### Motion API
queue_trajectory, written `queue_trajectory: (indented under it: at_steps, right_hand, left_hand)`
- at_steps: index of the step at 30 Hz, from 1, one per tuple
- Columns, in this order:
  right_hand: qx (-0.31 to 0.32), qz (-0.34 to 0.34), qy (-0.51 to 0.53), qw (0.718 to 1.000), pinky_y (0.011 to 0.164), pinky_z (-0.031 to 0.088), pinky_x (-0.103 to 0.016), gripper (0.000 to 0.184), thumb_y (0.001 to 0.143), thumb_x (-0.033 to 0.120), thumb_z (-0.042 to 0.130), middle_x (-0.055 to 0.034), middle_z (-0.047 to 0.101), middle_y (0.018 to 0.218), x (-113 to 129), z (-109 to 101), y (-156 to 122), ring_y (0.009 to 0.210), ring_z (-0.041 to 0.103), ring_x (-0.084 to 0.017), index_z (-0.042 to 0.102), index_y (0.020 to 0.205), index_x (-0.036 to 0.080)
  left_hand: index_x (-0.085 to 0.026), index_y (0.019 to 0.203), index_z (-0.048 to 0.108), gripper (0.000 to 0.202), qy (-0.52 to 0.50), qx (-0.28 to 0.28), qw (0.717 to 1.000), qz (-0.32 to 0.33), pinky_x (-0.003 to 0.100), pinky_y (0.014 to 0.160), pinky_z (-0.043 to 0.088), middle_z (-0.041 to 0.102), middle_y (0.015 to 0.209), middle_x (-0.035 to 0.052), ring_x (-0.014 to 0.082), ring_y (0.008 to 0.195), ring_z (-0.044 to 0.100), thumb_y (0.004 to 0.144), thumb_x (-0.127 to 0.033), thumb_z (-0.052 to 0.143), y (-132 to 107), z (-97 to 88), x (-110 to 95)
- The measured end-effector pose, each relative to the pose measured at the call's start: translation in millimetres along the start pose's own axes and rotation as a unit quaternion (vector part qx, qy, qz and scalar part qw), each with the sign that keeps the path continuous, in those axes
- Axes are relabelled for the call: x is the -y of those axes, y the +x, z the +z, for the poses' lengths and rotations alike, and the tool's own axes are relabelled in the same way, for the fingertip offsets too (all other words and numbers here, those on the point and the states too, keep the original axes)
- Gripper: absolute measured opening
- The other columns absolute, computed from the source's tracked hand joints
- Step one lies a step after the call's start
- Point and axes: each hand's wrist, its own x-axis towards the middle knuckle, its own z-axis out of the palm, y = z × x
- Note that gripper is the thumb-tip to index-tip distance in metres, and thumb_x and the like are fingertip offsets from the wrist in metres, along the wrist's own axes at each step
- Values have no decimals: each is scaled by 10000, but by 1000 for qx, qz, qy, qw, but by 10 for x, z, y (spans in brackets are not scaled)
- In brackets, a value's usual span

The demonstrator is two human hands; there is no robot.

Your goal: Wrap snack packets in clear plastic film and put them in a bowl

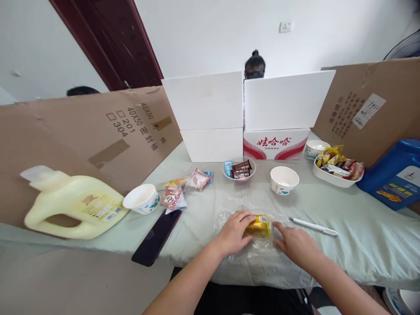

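Note:
A clear plastic bag (pixel 229 216) lies flat on the pale green tablecloth (pixel 361 236) near the front edge, with a yellow-gold snack packet (pixel 260 225) inside it. My left hand (pixel 233 234) rests on the bag, fingers curled over the packet's left end. My right hand (pixel 295 245) lies flat on the bag just right of the packet, fingers stretched toward it.
A white pen (pixel 313 226) lies right of my hands and a black phone (pixel 157 236) left. Behind stand white paper bowls (pixel 284 179) (pixel 141 197), loose snack packets (pixel 183 188), a clear bowl of chocolates (pixel 239 169), a tray of snacks (pixel 337 168), a yellow jug (pixel 75 203), a blue container (pixel 395 175), cardboard and white box walls. A person's head (pixel 255 65) shows behind them.

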Motion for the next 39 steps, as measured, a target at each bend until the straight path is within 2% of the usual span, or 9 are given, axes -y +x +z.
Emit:
queue_trajectory:
  at_steps: [6,9,12,14,17,22,26,34,39]
  right_hand:
    - [-2,24,44,999,810,487,-367,479,899,375,488,-110,663,1183,-151,183,-162,1004,661,-279,476,1347,208]
    - [-37,19,61,997,794,499,-362,450,911,395,452,-101,634,1240,-176,280,-176,984,667,-265,503,1325,228]
    - [-66,11,65,996,748,511,-356,438,921,406,423,-102,645,1213,-199,370,-191,920,683,-252,523,1309,228]
    - [-88,6,65,994,716,517,-344,425,924,411,418,-96,661,1175,-212,416,-196,880,690,-241,539,1290,231]
    - [-130,-11,62,990,671,522,-329,403,929,418,417,-86,684,1114,-227,473,-190,817,697,-224,564,1256,235]
    - [-178,-32,52,982,606,526,-323,383,926,419,427,-74,699,1046,-247,545,-181,743,701,-217,586,1219,230]
    - [-181,-29,40,982,592,517,-300,360,928,402,436,-60,702,1012,-244,555,-196,717,700,-201,587,1213,243]
    - [-183,-27,33,982,624,519,-314,370,939,397,428,-73,691,1038,-235,584,-200,731,696,-205,578,1232,226]
    - [-214,-39,56,974,612,514,-305,348,924,399,451,-62,695,1009,-251,608,-199,703,690,-196,598,1194,235]
  left_hand:
    - [-227,1168,555,433,-72,-36,995,-52,382,961,473,636,1135,48,210,1073,584,765,-72,594,85,-200,98]
    - [-203,1132,546,357,-52,-117,987,-94,360,865,512,648,1049,47,206,959,625,784,-141,591,329,-513,167]
    - [-198,1088,580,289,82,-179,978,-75,379,942,473,606,1140,70,232,1056,592,800,-173,582,677,-934,235]
    - [-205,1121,595,290,171,-144,969,-103,358,953,467,566,1217,82,227,1062,594,835,-187,550,945,-1193,276]
    - [-219,1152,610,306,265,8,954,-141,332,963,450,620,1169,74,235,1083,592,857,-201,531,1334,-1397,350]
    - [-182,845,715,153,288,133,930,-185,341,876,489,710,878,94,288,938,653,694,-205,714,1769,-1164,521]
    - [-173,831,730,171,291,172,919,-204,344,885,479,721,887,118,303,978,646,678,-247,748,1879,-906,613]
    - [-200,827,718,464,285,166,920,-212,371,892,465,716,950,113,299,1000,631,837,-610,502,1830,-1070,596]
    - [-223,1220,554,461,290,102,930,-200,403,1015,371,603,1262,125,300,1230,498,814,-429,621,2009,-1034,537]
